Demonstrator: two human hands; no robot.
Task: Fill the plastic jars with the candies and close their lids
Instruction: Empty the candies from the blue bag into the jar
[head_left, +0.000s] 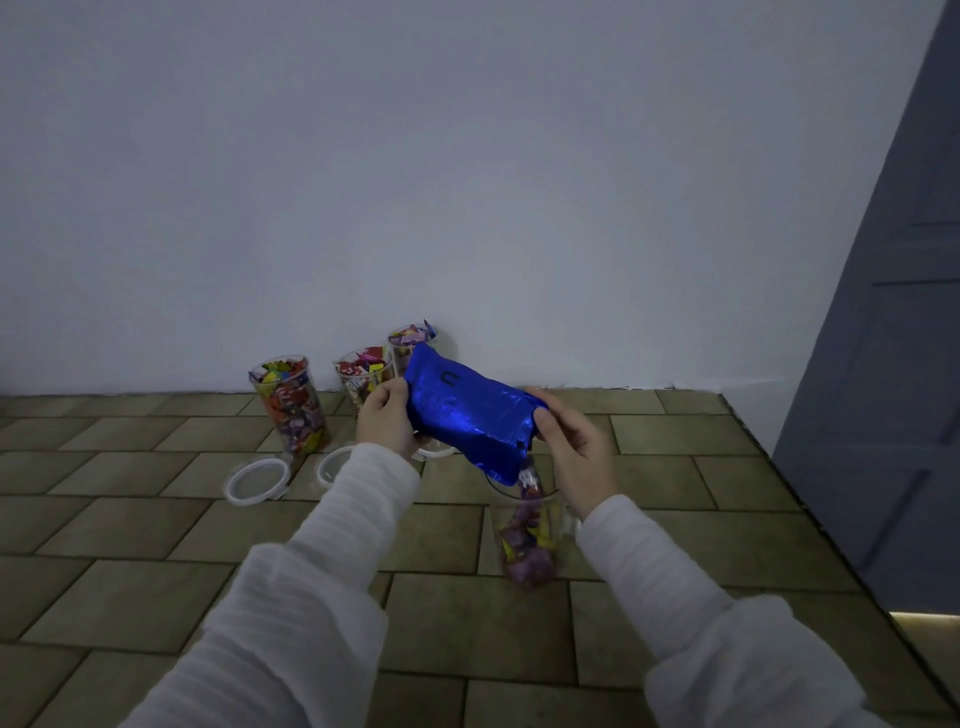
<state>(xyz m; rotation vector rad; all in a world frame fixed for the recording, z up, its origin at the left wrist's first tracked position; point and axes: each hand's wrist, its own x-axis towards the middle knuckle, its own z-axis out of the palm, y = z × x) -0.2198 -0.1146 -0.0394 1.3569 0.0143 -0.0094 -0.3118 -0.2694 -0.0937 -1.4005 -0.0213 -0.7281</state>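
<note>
Item: clear jar (527, 540), near right on the tiled floor (156, 571), partly filled with candies (524, 551). Blue foil bag (467, 415) tilted over its mouth, spilling sweets; left hand (387, 418) grips the bag's base, right hand (574, 447) its open end. By the wall: 3 filled jars (293, 402), unlidded; lids (255, 480) lie on the floor. Remaining: top up jar 4, close all 4.

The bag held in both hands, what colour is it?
Shiny metallic blue bag, seen in the head view.
</note>
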